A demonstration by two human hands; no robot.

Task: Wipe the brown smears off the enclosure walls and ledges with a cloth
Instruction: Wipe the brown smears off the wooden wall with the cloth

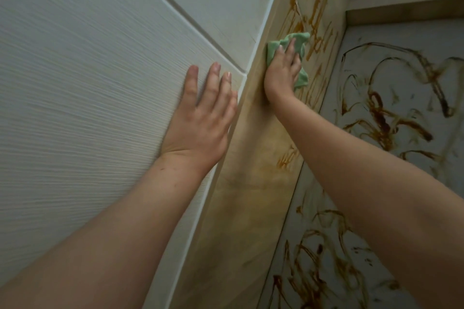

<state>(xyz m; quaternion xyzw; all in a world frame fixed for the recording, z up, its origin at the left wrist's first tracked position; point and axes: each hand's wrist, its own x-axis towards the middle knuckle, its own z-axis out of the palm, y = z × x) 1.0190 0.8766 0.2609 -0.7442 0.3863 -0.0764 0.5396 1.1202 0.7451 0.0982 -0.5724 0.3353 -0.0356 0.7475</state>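
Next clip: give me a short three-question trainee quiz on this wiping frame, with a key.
1. True or false: the left hand holds the green cloth.
2. The right hand presses the cloth against: A) a glass door, B) the smeared beige wall, C) a metal tray.
3. Fill in: the left hand rests flat on the ___ panel.
Key: 1 false; 2 B; 3 white.
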